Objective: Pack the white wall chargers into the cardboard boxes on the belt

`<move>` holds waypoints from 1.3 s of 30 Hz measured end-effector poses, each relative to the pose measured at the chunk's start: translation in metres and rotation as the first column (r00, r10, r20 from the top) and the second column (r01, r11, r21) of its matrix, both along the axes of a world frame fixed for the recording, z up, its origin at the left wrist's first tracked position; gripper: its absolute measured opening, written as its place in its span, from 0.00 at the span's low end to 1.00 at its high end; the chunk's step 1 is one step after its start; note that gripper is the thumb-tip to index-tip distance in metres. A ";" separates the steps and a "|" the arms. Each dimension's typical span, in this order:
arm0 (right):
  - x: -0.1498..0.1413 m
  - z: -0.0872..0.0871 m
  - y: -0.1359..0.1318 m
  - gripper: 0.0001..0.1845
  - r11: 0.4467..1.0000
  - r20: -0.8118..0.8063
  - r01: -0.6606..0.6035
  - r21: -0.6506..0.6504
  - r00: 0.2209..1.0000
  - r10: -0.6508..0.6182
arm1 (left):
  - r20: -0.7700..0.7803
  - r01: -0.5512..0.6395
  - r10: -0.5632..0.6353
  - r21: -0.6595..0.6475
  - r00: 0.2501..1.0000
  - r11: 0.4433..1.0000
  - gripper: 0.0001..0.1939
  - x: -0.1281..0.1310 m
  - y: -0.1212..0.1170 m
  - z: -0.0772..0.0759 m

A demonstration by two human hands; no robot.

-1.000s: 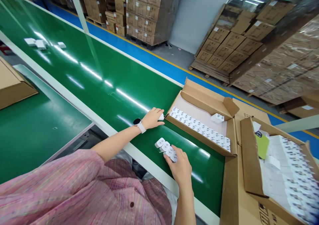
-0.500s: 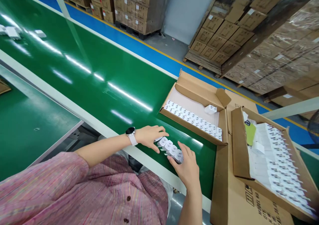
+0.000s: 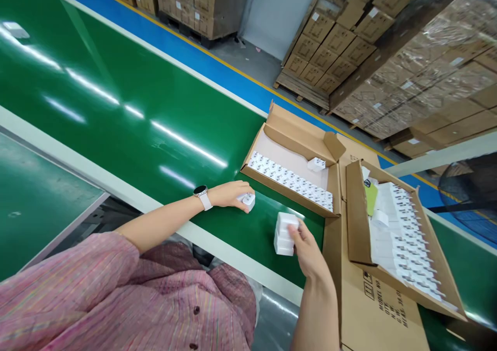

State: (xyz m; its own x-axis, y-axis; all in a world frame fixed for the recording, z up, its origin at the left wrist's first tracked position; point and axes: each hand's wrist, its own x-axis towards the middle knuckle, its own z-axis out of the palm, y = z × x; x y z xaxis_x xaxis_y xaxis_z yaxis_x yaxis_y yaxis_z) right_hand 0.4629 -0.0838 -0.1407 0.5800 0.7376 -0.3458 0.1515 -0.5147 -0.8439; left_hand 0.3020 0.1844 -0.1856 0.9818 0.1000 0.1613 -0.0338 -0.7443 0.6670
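Note:
My left hand (image 3: 232,194), with a watch on its wrist, is closed around a small white box (image 3: 248,201) low over the green surface. My right hand (image 3: 308,247) grips several small white boxes (image 3: 286,233) stacked together, their plain sides facing up. An open cardboard carton (image 3: 287,185) stands just beyond both hands. Rows of white boxes (image 3: 291,177) with dark printed marks fill its near side, and one loose white box (image 3: 316,164) lies by its right end.
To the right, a second open carton (image 3: 359,221) holds white pieces in rows and a green item (image 3: 370,196). It rests on a large cardboard box (image 3: 382,309). The green belt (image 3: 128,139) runs off to the left. Stacked cartons (image 3: 326,35) on pallets stand beyond.
The row of white boxes between my hands has been split up. My right hand has lifted several of them and turned them, moving right. My left hand has closed on a box.

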 end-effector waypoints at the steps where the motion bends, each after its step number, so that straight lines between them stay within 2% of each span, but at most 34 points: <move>1: 0.005 0.001 -0.002 0.42 0.997 -0.115 0.049 0.065 0.993 -0.041 | 0.006 -0.006 0.006 -0.014 1.000 1.000 0.21 -0.002 0.001 -0.002; 3: 0.010 0.001 -0.002 0.43 0.984 -0.208 0.101 0.150 0.976 -0.069 | 0.019 -0.015 0.016 -0.022 1.000 1.000 0.22 -0.006 0.002 -0.005; 5: 0.010 0.001 0.002 0.44 0.977 -0.186 0.090 0.192 0.981 -0.054 | 0.030 -0.027 0.027 -0.016 0.999 1.000 0.22 -0.008 0.002 -0.007; 9: 0.010 0.000 0.014 0.45 0.983 -0.132 0.035 0.182 0.991 -0.011 | 0.041 -0.051 0.051 0.013 0.998 0.999 0.22 -0.007 0.004 -0.005; 15: 0.019 0.009 0.037 0.42 0.980 -0.241 0.067 0.189 0.970 -0.019 | 0.042 -0.097 0.094 0.079 0.995 0.992 0.20 -0.007 0.011 0.006; 19: 0.043 0.026 0.076 0.41 0.970 -0.210 0.067 0.235 0.978 -0.017 | 0.023 -0.126 0.124 0.125 0.992 0.984 0.21 -0.007 0.017 0.009; 21: 0.064 0.037 0.109 0.41 0.951 -0.090 0.073 0.302 0.995 -0.048 | 0.011 -0.135 0.135 0.147 0.991 0.980 0.22 -0.006 0.019 0.009; 23: 0.087 0.047 0.147 0.41 0.942 0.117 0.023 0.333 0.991 -0.065 | 0.010 -0.147 0.147 0.164 0.989 0.975 0.22 -0.005 0.021 0.008; 25: 0.107 0.053 0.185 0.39 0.961 0.378 -0.078 0.265 0.925 -0.029 | 0.018 -0.165 0.164 0.174 0.986 0.971 0.23 -0.005 0.022 0.007; 27: 0.121 0.055 0.219 0.37 0.983 0.583 -0.154 0.101 0.810 0.067 | 0.027 -0.184 0.182 0.178 0.983 0.967 0.22 -0.005 0.023 0.007; 28: 0.124 0.053 0.233 0.36 0.984 0.631 -0.176 0.003 0.764 0.135 | 0.029 -0.193 0.191 0.180 0.981 0.964 0.22 -0.004 0.023 0.007; 30: 0.125 0.047 0.254 0.35 0.961 0.623 -0.223 -0.164 0.732 0.276 | 0.027 -0.206 0.204 0.188 0.979 0.960 0.22 -0.004 0.024 0.008; 32: 0.120 0.038 0.266 0.34 0.923 0.544 -0.291 -0.252 0.747 0.384 | 0.017 -0.207 0.207 0.201 0.978 0.958 0.23 -0.003 0.024 0.009; 36: 0.110 0.026 0.272 0.34 0.869 0.416 -0.393 -0.300 0.766 0.490 | -0.038 -0.187 0.199 0.215 0.979 0.959 0.23 0.000 0.020 0.011; 38: 0.107 0.026 0.271 0.38 0.875 0.413 -0.399 -0.276 0.773 0.482 | -0.080 -0.181 0.199 0.191 0.977 0.965 0.28 0.000 0.017 0.012; 39: 0.105 0.027 0.268 0.40 0.896 0.456 -0.380 -0.231 0.771 0.444 | -0.093 -0.181 0.197 0.163 0.976 0.970 0.33 0.000 0.016 0.012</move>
State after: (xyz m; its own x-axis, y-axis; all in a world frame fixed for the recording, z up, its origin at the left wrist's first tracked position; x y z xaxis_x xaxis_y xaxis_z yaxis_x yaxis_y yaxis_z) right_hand 0.5683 0.1844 -0.1132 0.3441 0.9167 -0.2032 0.7434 -0.3982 -0.5375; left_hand 0.3020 0.2000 -0.1736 0.9598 0.2680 0.0831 0.1833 -0.8233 0.5372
